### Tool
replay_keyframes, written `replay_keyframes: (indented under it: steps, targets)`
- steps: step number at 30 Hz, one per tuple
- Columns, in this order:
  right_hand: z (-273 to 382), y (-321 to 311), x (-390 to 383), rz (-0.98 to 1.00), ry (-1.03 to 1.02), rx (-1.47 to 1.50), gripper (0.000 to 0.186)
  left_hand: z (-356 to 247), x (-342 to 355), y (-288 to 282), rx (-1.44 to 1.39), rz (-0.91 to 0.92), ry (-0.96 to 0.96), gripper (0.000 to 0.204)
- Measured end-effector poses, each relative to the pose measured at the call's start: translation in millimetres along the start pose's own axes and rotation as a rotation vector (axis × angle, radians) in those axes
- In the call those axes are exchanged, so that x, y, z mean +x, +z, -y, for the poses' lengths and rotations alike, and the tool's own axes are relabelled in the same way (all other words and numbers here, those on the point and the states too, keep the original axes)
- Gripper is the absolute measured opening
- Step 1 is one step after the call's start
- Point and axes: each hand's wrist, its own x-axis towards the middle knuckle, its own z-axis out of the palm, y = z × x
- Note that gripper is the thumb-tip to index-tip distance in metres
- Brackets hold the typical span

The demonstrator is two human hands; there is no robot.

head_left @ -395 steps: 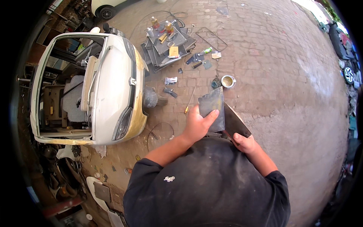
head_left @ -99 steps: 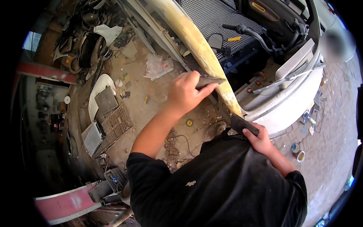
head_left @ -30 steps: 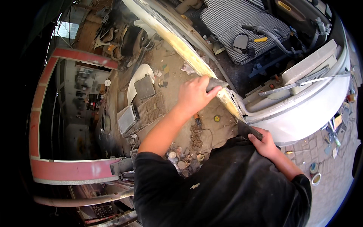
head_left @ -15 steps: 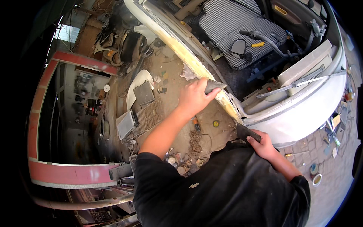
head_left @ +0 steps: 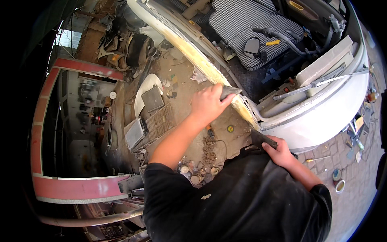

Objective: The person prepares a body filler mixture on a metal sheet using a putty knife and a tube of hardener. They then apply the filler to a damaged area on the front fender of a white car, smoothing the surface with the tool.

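My left hand (head_left: 207,104) is closed around a dark grey flat spreader (head_left: 229,92). The spreader's edge lies at the white vehicle's pillar (head_left: 165,38), on a strip of yellowish filler (head_left: 201,62) that runs along it. Lower and to the right, my right hand (head_left: 281,153) grips a dark flat plate (head_left: 261,139), thumb on top. That plate is held near the pillar's lower end, close in front of my black shirt. Whether it touches the pillar I cannot tell. Any filler on the plate is hard to make out.
Inside the vehicle are a checked seat (head_left: 250,34), a loose mirror (head_left: 252,46) and a yellow-handled tool (head_left: 273,42). A red frame (head_left: 76,187) stands at left. Grilles (head_left: 155,125), a power tool (head_left: 209,131) and scrap lie on the floor. Open cans (head_left: 340,186) sit at right.
The view has shifted slightly. My right hand and its plate have moved a little up and to the left. My left hand keeps the spreader at about the same part of the pillar.
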Motion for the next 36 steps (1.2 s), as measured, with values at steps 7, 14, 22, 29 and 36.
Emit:
replay_keyframes:
  steps: [7,14,22,29,36]
  targets:
    - [6,-1,-3,-0.005,0.005,-0.011,0.024,-1,6,-4,0.025,-0.071,-0.044,0.041]
    - [1,-4,-8,0.005,-0.01,-0.046,0.027,0,14,-2,0.02,-0.123,-0.048,0.044]
    - [-5,-5,-11,-0.014,-0.021,0.009,0.029,-6,-5,11,-0.014,0.016,-0.098,0.047]
    - [-2,-11,-14,-0.016,-0.015,-0.043,0.028,-20,0,1,0.083,-0.003,-0.057,0.047]
    - [1,-12,-12,-0.005,-0.028,-0.017,0.026,-11,0,5,-0.043,-0.076,-0.098,0.047]
